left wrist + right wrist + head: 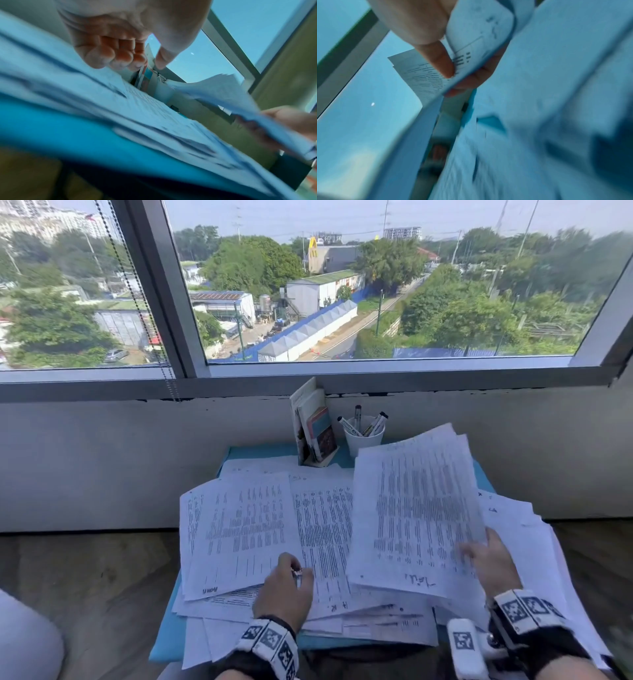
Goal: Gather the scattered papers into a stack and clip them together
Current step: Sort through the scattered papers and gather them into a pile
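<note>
Nearest, the left hand (283, 587) hovers over the scattered papers (239, 529) with fingers curled, a small shiny thing by them, perhaps the clip. The right hand (493, 559) pinches a lifted sheaf (411, 508) by its near edge, probably to collect more. Thin, limp printed sheets overlap across the blue surface (168, 642); beyond stands a white cup of markers (363, 436).

An upper-floor office or study corner. A small blue table (164, 642) stands against a wide window (376, 285) overlooking rooftops, bearing printed papers (246, 529), a cup of markers (363, 436) and booklets (315, 429) at its far edge.
</note>
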`<state>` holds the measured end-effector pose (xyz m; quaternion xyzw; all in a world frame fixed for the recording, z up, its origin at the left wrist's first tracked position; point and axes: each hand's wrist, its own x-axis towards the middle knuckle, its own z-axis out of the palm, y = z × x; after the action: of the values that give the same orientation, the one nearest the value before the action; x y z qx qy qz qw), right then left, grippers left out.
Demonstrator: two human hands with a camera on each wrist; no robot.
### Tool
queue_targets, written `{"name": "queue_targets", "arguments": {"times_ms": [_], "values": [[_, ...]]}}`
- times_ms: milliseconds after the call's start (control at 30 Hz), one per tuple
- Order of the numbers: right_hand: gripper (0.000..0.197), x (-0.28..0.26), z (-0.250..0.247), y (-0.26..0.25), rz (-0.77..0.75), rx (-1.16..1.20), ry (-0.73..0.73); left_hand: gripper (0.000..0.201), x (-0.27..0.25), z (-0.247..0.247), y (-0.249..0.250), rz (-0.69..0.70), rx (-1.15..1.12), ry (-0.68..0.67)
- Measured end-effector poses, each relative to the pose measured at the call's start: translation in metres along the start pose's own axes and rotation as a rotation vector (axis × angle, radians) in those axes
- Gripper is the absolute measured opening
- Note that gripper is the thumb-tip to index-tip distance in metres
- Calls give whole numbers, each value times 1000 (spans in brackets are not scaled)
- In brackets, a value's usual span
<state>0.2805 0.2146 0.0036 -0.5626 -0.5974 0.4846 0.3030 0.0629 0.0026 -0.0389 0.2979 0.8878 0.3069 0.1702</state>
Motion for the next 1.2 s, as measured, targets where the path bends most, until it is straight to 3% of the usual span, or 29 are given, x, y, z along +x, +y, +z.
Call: {"name": "queue_targets", "arguments": {"times_ms": [67, 133, 233, 333, 400, 633, 733, 867, 967, 1067, 1133, 1200], "values": [[20, 28, -39, -1, 33, -108, 87, 19, 17, -8, -8, 110, 172, 33], [24, 51, -71, 11, 105, -223, 114, 31, 31, -12, -15, 189, 348, 8], [28, 72, -95, 46, 245, -437, 77, 48, 46, -18, -25, 187, 512, -69], [41, 75, -93, 71, 227, -565, 29, 63, 54, -19, -30, 151, 588, -164], [40, 71, -86, 75, 195, -627, 48, 67, 56, -17, -32, 123, 598, -201], [62, 52, -64, 56, 172, -810, 309, 47, 56, -16, -31, 180, 641, -231], [58, 35, -30, 21, -6, -835, 235, 32, 56, -16, -30, 232, 674, -216], [34, -3, 36, 1, -265, -584, -146, 20, 53, -19, -22, 217, 619, -95], [28, -32, 87, -2, -106, -279, -451, 15, 46, -19, -16, 248, 350, 118], [46, -49, 117, -7, 261, 191, -582, 3, 29, -14, -4, 522, 152, 217], [55, -49, 122, -5, 387, 379, -613, 4, 13, 1, 5, 769, 220, 176], [66, -44, 118, 2, 435, 408, -559, 9, -1, 17, 15, 1019, 272, 91]]}}
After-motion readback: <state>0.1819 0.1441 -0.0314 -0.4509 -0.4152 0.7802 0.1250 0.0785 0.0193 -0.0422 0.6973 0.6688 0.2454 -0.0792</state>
